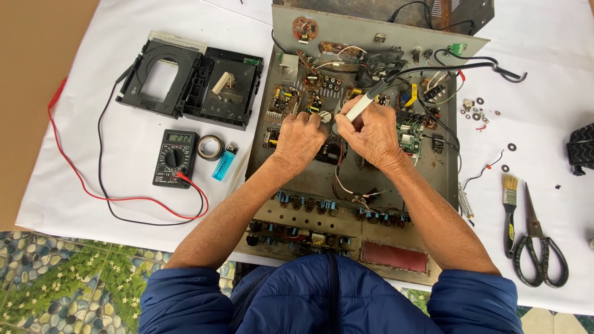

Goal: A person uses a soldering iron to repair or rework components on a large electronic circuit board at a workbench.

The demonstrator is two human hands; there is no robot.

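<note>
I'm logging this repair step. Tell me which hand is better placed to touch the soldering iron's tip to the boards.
Right. The right hand already grips the soldering iron like a pen, tip down near the circuit boards. The left hand rests beside it in the chassis, seemingly steadying a small part.

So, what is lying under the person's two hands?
Under the left hand and right hand lies the open metal chassis with circuit boards. The parts directly beneath are covered.

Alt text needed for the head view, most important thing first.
Two hands work over an open amplifier chassis: the right hand holds a soldering iron like a pen, the left hand rests on the circuit boards. A multimeter, brush and scissors lie alongside.
</note>
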